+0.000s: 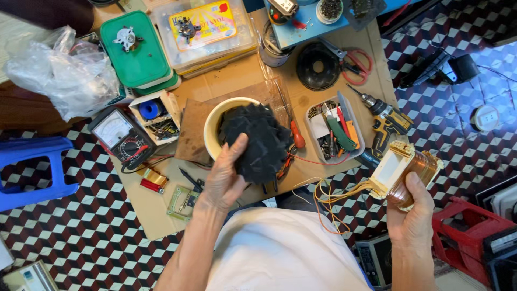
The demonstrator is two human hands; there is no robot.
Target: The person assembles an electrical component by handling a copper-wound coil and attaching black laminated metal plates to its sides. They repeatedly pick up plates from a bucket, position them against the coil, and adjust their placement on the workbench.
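My left hand (225,175) grips a thick bunch of black flat metal plates (257,141), fanned out and held just over a cream bowl (214,125). My right hand (412,207) holds up a copper wire coil on a pale bobbin (404,170), off to the right above the tiled floor. Yellow and orange wire leads (331,194) trail from the coil towards my lap.
A cardboard sheet (237,81) on the floor carries an analogue multimeter (119,136), a clear tray of tools (334,129), a yellow cordless drill (385,121), a red-handled screwdriver (296,137), plastic boxes (204,27), a green lid (134,48). A blue stool (32,172) stands left, a red stool (463,226) right.
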